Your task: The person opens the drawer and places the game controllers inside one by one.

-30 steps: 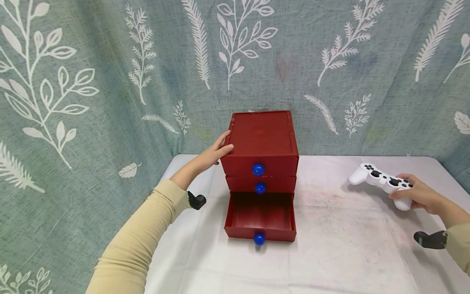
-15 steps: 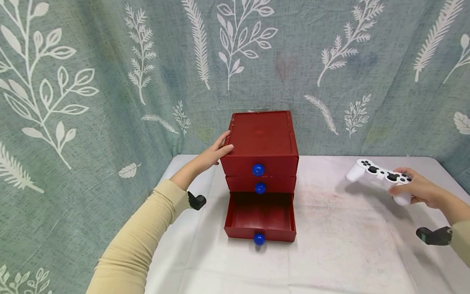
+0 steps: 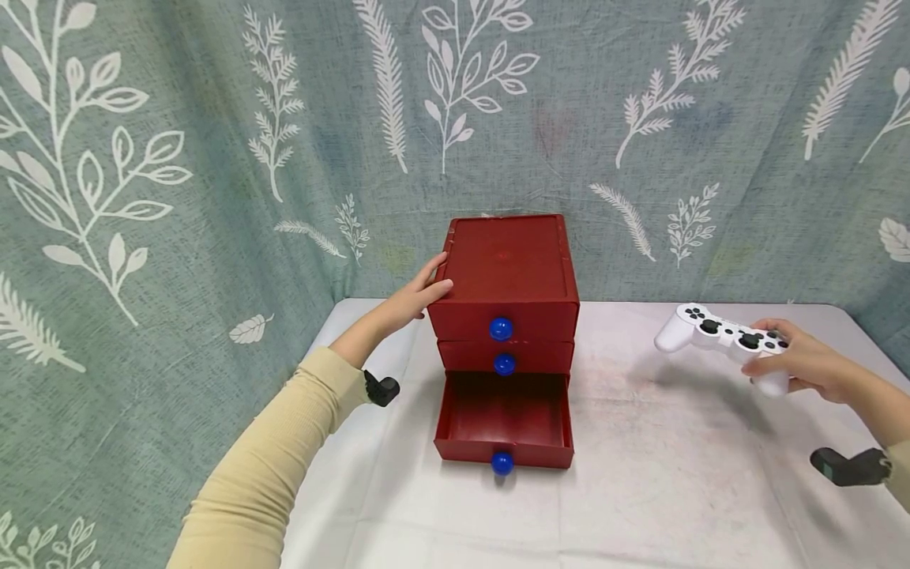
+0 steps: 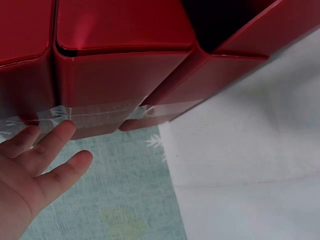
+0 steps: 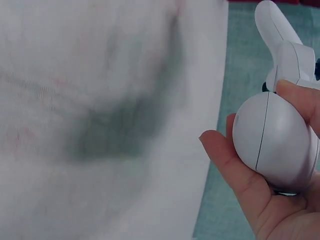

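Note:
A red drawer cabinet [image 3: 506,261] with blue knobs stands on the table. Its bottom drawer [image 3: 505,452] is pulled out and holds nothing visible; the upper two are closed. My left hand [image 3: 412,300] rests against the cabinet's upper left edge with fingers fairly straight. In the left wrist view, those fingers [image 4: 55,145] lie by clear tape along the cabinet's side. To the right, my right hand [image 3: 806,363] grips one handle of a white game controller [image 3: 728,336] above the table. The right wrist view has thumb and fingers around the controller's rounded grip [image 5: 275,145].
A white cloth [image 3: 640,490] covers the table, marked with faint stains. Behind and to the left hangs a green curtain [image 3: 554,118] with white leaf patterns. A small black camera [image 3: 381,389] sits on the left wrist, another [image 3: 849,466] on the right.
My right hand has lifted the controller a little and carried it left, toward the cabinet. My left hand, the cabinet and its open drawer have stayed put.

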### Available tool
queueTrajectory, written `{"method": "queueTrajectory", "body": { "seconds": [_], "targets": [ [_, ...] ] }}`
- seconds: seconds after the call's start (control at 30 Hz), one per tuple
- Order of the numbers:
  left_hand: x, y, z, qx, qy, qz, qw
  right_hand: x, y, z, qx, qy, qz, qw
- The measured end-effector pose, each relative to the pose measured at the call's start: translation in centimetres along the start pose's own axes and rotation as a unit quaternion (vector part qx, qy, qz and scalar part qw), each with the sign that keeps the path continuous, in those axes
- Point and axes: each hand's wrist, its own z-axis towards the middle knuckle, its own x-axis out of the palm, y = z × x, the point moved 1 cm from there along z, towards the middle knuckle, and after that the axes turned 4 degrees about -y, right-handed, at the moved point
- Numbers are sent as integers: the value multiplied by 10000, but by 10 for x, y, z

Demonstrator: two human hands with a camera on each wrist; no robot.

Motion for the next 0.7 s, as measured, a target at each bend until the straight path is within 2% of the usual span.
{"method": "queueTrajectory", "body": {
  "seconds": [0.3,0.43,0.7],
  "targets": [
    [-1,3,1,19,29,-7,10000,16,17,-15,-271,23,272,9993],
    [-1,2,2,-15,76,-36,10000,24,24,-21,-397,23,189,9990],
    [1,-24,-17,-64,183,-112,9997,38,39,-32,-582,134,184,9980]
  ]
}}
